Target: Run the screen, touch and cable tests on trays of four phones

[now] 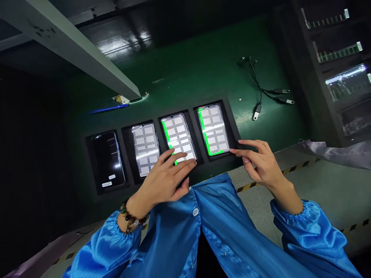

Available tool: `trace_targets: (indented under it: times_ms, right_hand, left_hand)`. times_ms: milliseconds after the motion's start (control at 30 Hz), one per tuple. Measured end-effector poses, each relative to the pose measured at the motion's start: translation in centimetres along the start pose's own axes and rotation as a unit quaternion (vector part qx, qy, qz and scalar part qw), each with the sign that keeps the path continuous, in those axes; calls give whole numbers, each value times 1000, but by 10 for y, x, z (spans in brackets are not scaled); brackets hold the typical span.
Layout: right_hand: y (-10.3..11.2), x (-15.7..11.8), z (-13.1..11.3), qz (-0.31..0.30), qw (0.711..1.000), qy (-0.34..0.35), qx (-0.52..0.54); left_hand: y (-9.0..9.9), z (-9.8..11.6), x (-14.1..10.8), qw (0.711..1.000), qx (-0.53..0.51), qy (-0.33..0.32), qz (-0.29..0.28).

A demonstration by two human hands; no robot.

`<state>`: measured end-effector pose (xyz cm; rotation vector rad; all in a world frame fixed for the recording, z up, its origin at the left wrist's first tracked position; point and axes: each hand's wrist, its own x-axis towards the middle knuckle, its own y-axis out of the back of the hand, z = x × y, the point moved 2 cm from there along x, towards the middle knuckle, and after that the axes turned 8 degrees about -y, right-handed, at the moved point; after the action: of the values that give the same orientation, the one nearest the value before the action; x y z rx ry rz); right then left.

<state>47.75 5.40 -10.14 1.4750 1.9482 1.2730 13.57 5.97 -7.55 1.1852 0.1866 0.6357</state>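
Four phones lie in a row on black pads. The rightmost phone (pixel 216 129) shows a grid with green along its left and bottom edges. The phone beside it (pixel 179 133) has green down its left side. Further left, another phone (pixel 145 144) shows a grey-white grid, and the leftmost phone (pixel 108 160) is dark with two small light boxes. My left hand (pixel 166 179) is over the lower part of the second phone from the right, fingers spread, holding nothing. At the lower right corner of the rightmost phone, my right hand (pixel 261 162) has its index fingertip, fingers apart and empty.
Black cables (pixel 261 88) with light connectors lie on the green table (pixel 185 77) at the right. A blue pen (pixel 108 109) lies by the foot of a grey post (pixel 95 61). Racks (pixel 337 52) with slotted trays stand at the far right.
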Motion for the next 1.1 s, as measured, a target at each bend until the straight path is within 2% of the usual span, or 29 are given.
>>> trace_targets:
  times_ms: [267,633,767,900,1100]
  right_hand:
    - [-3,18,3,-5,1000,-14,-12]
    - [-7,84,19,-34,999,-21,-30]
    - [-7,97,20,-31,999,-6,-31]
    - [-5,82,15,-28,999,13,-19]
    - [4,25,3,-53,997,36,39]
  left_hand:
    - [4,-16,8,997,-28,58,-29]
    - [9,-48,33,993,6,120,-5]
    - [10,-55,38,993,14,113,17]
    - [12,-55,33,995,9,99,33]
    - [12,-50,21,996,-12,79,33]
